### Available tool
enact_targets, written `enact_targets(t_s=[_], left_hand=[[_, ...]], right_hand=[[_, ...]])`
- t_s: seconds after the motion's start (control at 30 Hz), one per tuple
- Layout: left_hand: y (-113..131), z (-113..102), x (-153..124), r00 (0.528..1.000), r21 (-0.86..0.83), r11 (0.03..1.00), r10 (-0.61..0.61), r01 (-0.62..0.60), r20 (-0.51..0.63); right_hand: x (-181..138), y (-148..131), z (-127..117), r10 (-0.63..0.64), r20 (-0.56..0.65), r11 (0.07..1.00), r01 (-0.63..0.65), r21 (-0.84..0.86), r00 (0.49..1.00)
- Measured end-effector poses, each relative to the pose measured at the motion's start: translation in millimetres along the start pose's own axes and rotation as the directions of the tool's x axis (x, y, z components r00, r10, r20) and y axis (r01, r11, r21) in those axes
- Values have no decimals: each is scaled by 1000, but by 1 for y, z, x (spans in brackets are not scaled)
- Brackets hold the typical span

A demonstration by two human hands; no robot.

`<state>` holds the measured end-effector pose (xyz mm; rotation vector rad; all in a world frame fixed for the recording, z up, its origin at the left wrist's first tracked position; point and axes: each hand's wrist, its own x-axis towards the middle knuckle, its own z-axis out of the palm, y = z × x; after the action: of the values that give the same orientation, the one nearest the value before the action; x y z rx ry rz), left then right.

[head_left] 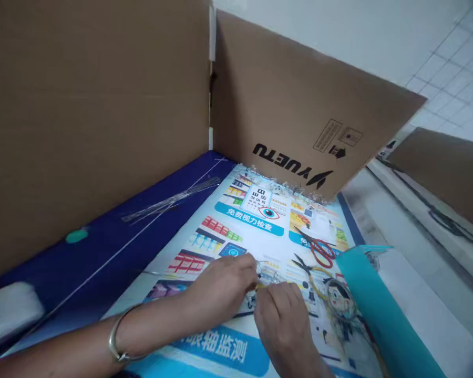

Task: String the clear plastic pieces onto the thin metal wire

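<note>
My left hand (230,278), with a metal bangle (116,336) on its wrist, is closed in a pinch over the printed sheet. Fingertips nearly touching it, my right hand (284,315) is closed too. Thin looped wire (268,270) shows just behind the fingers, and a small yellowish bit (261,286) peeks out between them; the fingers hide most of what they grip. To the right lie red-handled scissors (322,253) and a dark-jawed cutting tool with yellow handles (319,278). Beside those rests a coil of thin wire (341,299).
Cardboard panels (102,105) stand at the left and back. A bundle of straight wires (171,199) lies on the dark blue surface (114,252). Small wire pieces (287,188) line the back panel's foot. A teal folded board (382,310) borders the right side.
</note>
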<state>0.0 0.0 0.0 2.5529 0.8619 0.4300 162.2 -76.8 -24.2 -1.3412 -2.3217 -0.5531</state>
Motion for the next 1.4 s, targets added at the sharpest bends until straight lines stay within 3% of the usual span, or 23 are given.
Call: enact_targets(t_s=[0.1, 0.23, 0.6, 0.87, 1.2, 1.4], left_hand=[[-2, 0, -1, 999, -86, 996, -22, 19, -38], [-4, 1, -1, 995, -179, 983, -64, 50, -73], [-7, 10, 1, 986, -320, 946, -96, 48, -137], [-4, 12, 0, 987, -192, 981, -57, 27, -150], [2, 11, -3, 986, -115, 993, 3, -23, -167], [0, 8, 0, 989, -204, 979, -48, 19, -137]], right_hand=[[1, -1, 4, 54, -143, 998, -53, 15, 988], [1, 1, 7, 140, -231, 989, -127, 70, 963], [5, 8, 5, 302, -55, 938, -286, 194, 952], [8, 15, 0, 262, 140, 922, -291, 255, 955], [9, 13, -3, 224, 125, 943, -247, 221, 966], [5, 8, 2, 276, -8, 934, -266, 241, 961]])
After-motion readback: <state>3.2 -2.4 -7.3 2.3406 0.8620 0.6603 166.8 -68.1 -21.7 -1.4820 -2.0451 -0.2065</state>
